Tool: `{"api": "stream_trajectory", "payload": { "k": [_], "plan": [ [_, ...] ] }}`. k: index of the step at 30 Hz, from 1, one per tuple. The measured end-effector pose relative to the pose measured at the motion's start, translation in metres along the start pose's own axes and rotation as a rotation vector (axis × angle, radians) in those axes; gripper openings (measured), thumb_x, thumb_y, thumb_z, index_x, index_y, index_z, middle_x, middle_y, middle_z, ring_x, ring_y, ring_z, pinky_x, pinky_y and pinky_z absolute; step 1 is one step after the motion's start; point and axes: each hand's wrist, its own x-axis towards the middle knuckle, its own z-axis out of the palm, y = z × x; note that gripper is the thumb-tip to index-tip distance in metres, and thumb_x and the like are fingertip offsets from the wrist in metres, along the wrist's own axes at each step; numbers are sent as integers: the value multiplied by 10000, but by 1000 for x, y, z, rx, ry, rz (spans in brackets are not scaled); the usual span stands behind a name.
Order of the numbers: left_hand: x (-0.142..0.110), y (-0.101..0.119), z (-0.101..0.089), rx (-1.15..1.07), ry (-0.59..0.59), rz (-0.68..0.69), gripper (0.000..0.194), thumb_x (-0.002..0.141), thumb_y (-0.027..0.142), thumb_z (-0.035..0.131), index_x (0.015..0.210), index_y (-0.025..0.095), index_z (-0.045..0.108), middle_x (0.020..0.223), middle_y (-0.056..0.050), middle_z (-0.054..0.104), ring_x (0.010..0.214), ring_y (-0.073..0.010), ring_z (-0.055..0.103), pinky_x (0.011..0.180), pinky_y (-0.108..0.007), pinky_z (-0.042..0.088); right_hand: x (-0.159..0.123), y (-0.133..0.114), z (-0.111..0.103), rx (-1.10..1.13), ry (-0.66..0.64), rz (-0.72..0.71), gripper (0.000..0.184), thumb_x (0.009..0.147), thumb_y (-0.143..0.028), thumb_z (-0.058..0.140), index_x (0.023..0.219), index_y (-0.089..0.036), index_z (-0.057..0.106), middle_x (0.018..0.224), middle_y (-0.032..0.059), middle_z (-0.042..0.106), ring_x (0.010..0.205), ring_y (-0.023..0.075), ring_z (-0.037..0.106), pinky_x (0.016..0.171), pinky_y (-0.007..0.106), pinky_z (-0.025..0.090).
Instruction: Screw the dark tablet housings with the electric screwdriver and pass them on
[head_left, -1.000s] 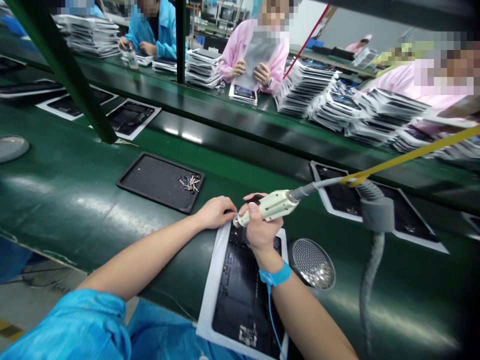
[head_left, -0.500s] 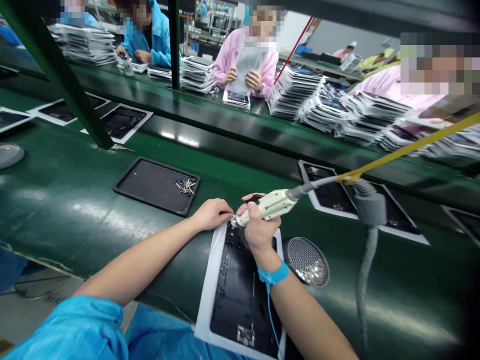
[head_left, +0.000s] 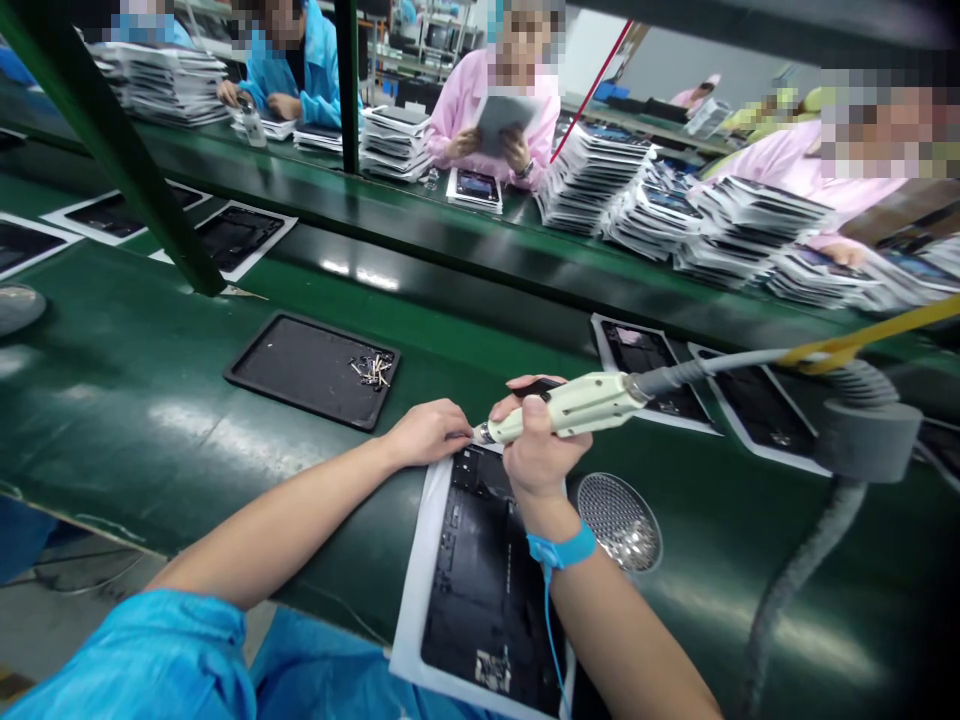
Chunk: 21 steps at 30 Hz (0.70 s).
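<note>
From my head camera, my right hand [head_left: 536,442] is closed around a cream electric screwdriver [head_left: 574,408], its bit just beside my left hand [head_left: 424,433]. That hand is loosely curled, holding nothing I can see, and lies at the top edge of the black tablet panel [head_left: 484,590] on its white sheet, in front of both hands on the green table [head_left: 127,400]. Left of my hands sits a black tray [head_left: 292,368] with screws [head_left: 373,371]; right of them, a round mesh dish [head_left: 619,522].
</note>
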Motion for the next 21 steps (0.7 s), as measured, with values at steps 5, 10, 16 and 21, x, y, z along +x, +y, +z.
{"api": "stream_trajectory", "payload": {
  "k": [5, 10, 16, 21],
  "plan": [
    [-1, 1, 0, 21, -7, 16, 122, 959, 214, 651, 970, 200, 772, 987, -60, 740, 983, -183, 673, 893, -265, 521, 0, 0, 0, -66, -16, 19, 229, 914, -383, 710, 1005, -212, 588, 776, -20, 683, 459, 109, 597, 427, 259, 503],
    [-1, 0, 1, 33, -21, 17, 138, 970, 233, 636, 947, 203, 768, 981, -58, 735, 977, -183, 671, 883, -267, 525, -2, 2, 0, -80, -23, 32, 251, 908, -410, 714, 1003, -216, 587, 795, -18, 687, 459, 110, 599, 427, 262, 508],
    [-1, -1, 2, 33, -23, 32, 127, 966, 216, 636, 936, 200, 758, 984, -60, 729, 978, -187, 667, 877, -267, 519, -2, 3, -1, -91, -28, 32, 243, 914, -412, 712, 989, -211, 597, 746, -22, 677, 464, 116, 600, 440, 265, 518],
    [-1, -2, 2, 41, -23, 47, 115, 963, 201, 639, 925, 188, 746, 985, -61, 726, 966, -186, 662, 855, -263, 510, -3, 1, 0, -72, -42, 23, 187, 926, -354, 705, 989, -202, 615, 705, -33, 668, 433, 108, 583, 419, 252, 503]
  ]
}}
